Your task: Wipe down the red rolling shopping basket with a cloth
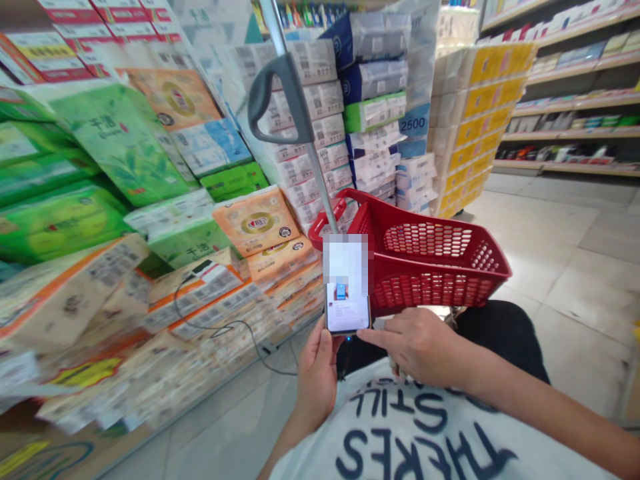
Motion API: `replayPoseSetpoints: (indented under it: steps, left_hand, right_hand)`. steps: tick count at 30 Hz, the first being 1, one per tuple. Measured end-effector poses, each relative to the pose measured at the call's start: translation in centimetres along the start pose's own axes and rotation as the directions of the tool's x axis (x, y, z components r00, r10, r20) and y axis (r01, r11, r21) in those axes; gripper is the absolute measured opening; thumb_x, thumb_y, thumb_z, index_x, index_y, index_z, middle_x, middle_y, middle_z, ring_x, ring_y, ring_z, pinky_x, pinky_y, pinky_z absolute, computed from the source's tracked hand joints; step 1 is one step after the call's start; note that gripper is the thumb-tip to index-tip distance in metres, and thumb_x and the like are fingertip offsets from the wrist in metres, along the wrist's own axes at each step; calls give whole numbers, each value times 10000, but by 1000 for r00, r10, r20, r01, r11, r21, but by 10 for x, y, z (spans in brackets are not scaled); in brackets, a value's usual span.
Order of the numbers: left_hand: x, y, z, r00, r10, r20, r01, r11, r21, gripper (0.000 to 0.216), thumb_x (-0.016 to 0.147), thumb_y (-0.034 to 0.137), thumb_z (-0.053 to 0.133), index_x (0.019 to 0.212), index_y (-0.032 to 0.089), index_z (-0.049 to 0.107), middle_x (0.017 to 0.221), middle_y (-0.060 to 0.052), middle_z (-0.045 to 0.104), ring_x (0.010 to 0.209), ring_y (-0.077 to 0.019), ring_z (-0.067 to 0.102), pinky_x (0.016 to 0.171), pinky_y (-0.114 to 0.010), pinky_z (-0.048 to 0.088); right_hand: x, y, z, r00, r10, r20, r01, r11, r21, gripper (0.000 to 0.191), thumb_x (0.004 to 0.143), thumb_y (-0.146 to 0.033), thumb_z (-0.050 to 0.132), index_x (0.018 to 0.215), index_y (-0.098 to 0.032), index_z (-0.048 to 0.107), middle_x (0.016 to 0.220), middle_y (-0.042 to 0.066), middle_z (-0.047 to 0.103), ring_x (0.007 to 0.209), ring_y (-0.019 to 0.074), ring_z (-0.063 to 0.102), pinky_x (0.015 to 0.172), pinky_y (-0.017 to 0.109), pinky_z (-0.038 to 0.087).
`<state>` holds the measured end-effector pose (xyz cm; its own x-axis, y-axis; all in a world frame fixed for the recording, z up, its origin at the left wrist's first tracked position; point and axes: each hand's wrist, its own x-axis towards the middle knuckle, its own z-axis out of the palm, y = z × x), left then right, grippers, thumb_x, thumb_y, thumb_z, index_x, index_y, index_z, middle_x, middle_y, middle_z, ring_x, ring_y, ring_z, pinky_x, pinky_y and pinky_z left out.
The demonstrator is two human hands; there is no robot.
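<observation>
A smartphone with a lit screen stands upright in front of me, its upper part blurred out. My left hand is closed around its lower left edge. My right hand has the index finger stretched out, its tip at the phone's lower right corner; the other fingers are curled, and I cannot see whether anything is in them. A cable with a small blue light hangs under the phone. Just beyond the phone is a red shopping basket with a long metal pull handle and grey grip.
Stacked tissue packs in orange, green and white fill the left side. A black cable runs from a pack towards me. Yellow-and-white packs are piled behind the basket. Shelves line the right, beyond a tiled floor.
</observation>
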<state>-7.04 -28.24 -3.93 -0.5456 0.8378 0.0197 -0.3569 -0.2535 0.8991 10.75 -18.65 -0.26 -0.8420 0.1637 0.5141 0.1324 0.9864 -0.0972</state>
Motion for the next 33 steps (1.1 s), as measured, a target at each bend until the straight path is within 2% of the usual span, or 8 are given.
replayPoseSetpoints:
  steps: [12, 19, 25, 33]
  left_hand:
    - [0, 0, -2, 1000, 12, 5, -12, 1000, 27, 408, 814, 417, 664, 1159, 199, 648, 1158, -76, 675, 1073, -204, 617, 924, -299, 494]
    - [1, 0, 1, 999, 31, 37, -30, 1000, -6, 421, 812, 425, 664, 1164, 194, 645, 1151, -86, 679, 1041, -208, 635, 930, -320, 495]
    - [1, 0, 4, 1000, 11, 27, -11, 1000, 10, 452, 810, 429, 667, 1203, 208, 626, 1137, -79, 686, 1048, -211, 635, 939, -328, 494]
    - [1, 1, 3, 999, 22, 48, -24, 999, 33, 460, 819, 429, 658, 1226, 221, 614, 1163, -76, 676, 1080, -206, 620, 934, -312, 494]
  right_hand:
    - [0, 0, -3, 998, -1, 62, 0, 1000, 13, 385, 903, -208, 491, 1284, -212, 545, 691, -17, 615, 598, 126, 544, 574, 269, 357]
    - [1, -1, -2, 996, 46, 70, -45, 999, -23, 368, 903, -196, 489, 1264, -205, 562, 735, 5, 643, 634, 125, 577, 577, 249, 368]
    - [-1, -1, -8, 997, 30, 66, -30, 1000, -3, 371, 903, -203, 499, 1269, -190, 559, 715, 8, 643, 653, 126, 590, 597, 254, 393]
    - [-2, -3, -12, 996, 81, 47, -75, 991, -111, 485, 874, -189, 512, 1359, -184, 482, 757, 20, 666, 627, 125, 574, 568, 250, 356]
